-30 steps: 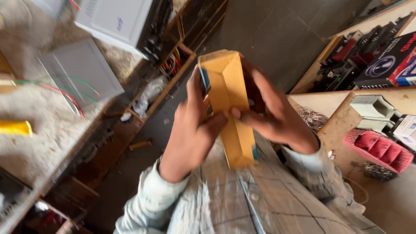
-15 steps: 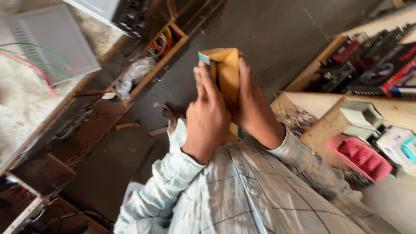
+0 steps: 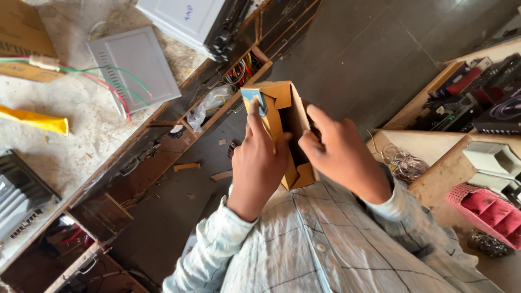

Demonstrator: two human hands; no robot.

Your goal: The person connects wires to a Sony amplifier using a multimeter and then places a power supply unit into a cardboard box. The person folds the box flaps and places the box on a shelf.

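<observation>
Cardboard, tan and yellow with a blue patch at one corner, is what fills the middle of the view: a small carton [image 3: 285, 130] is held up in front of the checked shirt [image 3: 325, 244], above the dark floor [image 3: 380, 43]; its top flaps are folded open and the dark inside is exposed; the left hand [image 3: 258, 165] is wrapped around the near side, thumb pressed along the front edge, so the carton is clasped firmly; the right hand [image 3: 339, 154] is laid against the far side, fingers [image 3: 320, 116] hooked at the open mouth, gripping the rim; whether anything sits inside cannot be told. The step in hand is judged to be the opening of the carton; a reach into the mouth would be called for next, with the box kept steady by the left hand. Off to the left, a dusty surface [image 3: 81, 146] is seen, carrying a grey panel [image 3: 133, 68], coloured wires [image 3: 103, 81] and a yellow tube [image 3: 35, 120]; a pink tray [image 3: 485, 209] lies at the right.
</observation>
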